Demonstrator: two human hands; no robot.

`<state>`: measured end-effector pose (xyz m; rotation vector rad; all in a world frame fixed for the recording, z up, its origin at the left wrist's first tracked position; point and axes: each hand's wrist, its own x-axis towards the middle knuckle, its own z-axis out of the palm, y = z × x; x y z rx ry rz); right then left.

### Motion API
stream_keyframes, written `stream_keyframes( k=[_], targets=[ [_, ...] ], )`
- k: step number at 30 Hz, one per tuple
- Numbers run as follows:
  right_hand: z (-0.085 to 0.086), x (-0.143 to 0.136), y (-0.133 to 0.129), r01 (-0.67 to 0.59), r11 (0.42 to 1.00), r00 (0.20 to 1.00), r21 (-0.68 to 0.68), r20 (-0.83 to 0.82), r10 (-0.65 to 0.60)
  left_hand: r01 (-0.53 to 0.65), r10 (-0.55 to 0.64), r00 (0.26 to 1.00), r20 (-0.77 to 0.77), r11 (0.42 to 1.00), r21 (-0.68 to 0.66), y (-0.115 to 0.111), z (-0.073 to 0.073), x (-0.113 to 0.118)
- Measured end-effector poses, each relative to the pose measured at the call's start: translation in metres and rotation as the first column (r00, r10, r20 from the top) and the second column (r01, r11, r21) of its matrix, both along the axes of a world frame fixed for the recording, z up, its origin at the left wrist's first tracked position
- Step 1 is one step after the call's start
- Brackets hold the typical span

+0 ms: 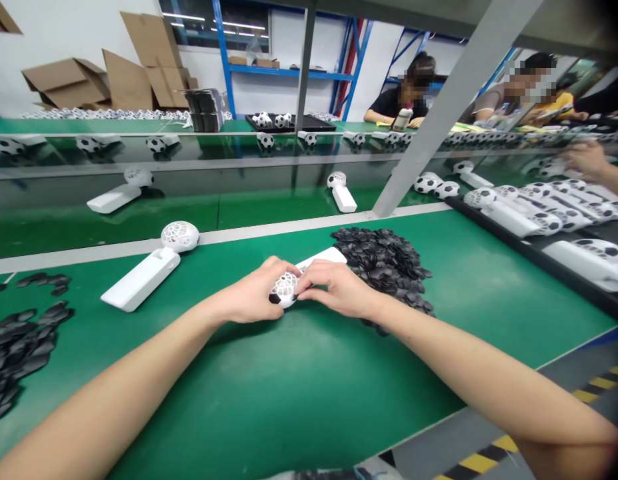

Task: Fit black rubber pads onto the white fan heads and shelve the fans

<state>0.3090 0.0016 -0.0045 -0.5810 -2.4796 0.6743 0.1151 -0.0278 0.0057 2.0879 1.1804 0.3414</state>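
A white handheld device with a round, soccer-ball-patterned head, like a small handheld fan, is in front of me on the green table. My left hand is closed round the left side of that head. At its right side, my right hand has its fingertips pinched together on a small black piece, which is mostly hidden by the fingers. The white handle points away to the upper right behind my right hand. Beyond my right wrist lies a heap of thin black pieces.
A similar white fan with an all-white head lies at left. More black pieces lie at the left edge. A black tray of patterned fans stands at right. A slanting grey post rises behind the table. Co-workers sit across the line.
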Motion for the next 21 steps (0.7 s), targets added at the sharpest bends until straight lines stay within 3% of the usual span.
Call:
stream_keyframes(
  k=[6,12,16,18,21],
  targets=[
    [-0.005,-0.003,0.002,0.047,0.998,0.999,-0.036,-0.025,-0.048,-0.133,0.130,0.991,0.041,0.986,0.099,-0.002,-0.005,0.009],
    [-0.008,-0.004,0.006,0.090,0.989,0.996,-0.116,0.000,-0.091,-0.159,0.148,0.985,0.087,0.978,0.139,-0.003,-0.013,0.011],
    [-0.004,-0.004,0.004,0.145,0.984,0.989,-0.102,0.007,-0.145,-0.217,0.196,0.973,0.123,0.957,0.191,-0.003,-0.017,0.012],
    [0.001,0.002,0.003,0.194,0.977,0.980,-0.083,-0.019,-0.196,-0.218,0.198,0.974,0.111,0.950,0.221,0.009,-0.014,0.013],
    [0.003,0.026,0.006,0.347,0.938,0.937,-0.002,-0.026,-0.347,-0.252,0.247,0.967,0.057,0.916,0.311,0.053,0.000,0.008]
  ],
)
